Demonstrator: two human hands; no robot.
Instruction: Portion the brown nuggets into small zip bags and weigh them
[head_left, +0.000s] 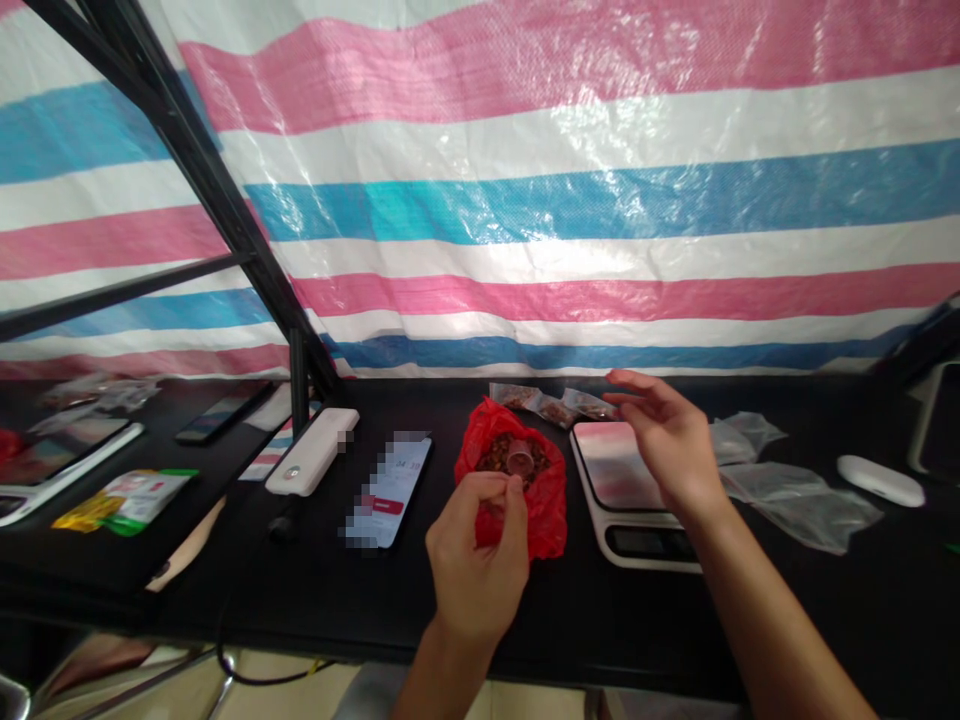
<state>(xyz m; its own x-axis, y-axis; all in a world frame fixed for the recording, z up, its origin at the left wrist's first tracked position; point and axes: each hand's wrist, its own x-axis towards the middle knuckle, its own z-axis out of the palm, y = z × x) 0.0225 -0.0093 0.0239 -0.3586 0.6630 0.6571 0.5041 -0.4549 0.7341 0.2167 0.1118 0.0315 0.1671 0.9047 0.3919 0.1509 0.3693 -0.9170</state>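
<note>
My left hand [480, 560] is closed in a pinch, thumb against the fingers, at the near side of an open red plastic bag [546, 520]. What the fingertips hold, if anything, cannot be made out. Brown and greenish bits [491, 455] fill the bag, and a small clear cup [520, 458] sits among them, just beyond those fingertips. To the right, my right hand [671, 440] hovers over the right part of a white kitchen scale [607, 465], fingers stretched out, nothing visible in them. Behind the scale and bag lie small filled clear packets [555, 408].
Clear plastic bags [806, 500] and a white oval case [881, 482] lie right of the scale. A lit phone [390, 495] and white power bank [315, 450] are on the left, near a black metal frame post [300, 370]. Striped sheeting [600, 210] hangs behind.
</note>
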